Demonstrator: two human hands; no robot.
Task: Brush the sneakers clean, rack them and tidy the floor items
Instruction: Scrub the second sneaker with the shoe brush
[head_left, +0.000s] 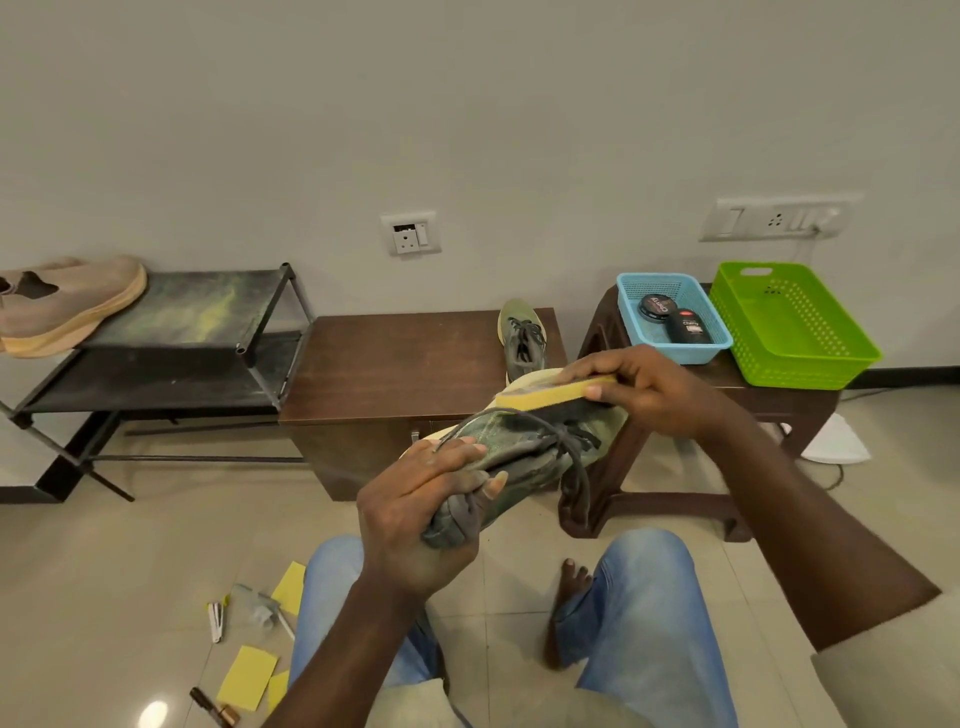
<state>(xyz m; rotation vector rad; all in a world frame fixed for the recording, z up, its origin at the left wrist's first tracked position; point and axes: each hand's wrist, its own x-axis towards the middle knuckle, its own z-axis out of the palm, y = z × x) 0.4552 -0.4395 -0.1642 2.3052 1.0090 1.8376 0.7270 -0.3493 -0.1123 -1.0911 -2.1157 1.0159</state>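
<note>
My left hand (426, 512) grips the heel end of a green sneaker (524, 457) held in the air over my knees, its dark laces hanging loose. My right hand (644, 389) holds a yellow-backed brush (545, 392) against the sneaker's pale sole edge. The second green sneaker (522, 335) lies on the brown wooden bench (395, 364) behind. A black metal shoe rack (208, 332) stands at the left with a tan sneaker (62, 304) on its top shelf.
A dark stool (769, 395) at the right bears a blue basket (670, 317) with polish containers and a green basket (789, 325). Yellow paper pieces (248, 675), a grey cloth (254, 605) and small tools lie on the tiled floor by my left knee.
</note>
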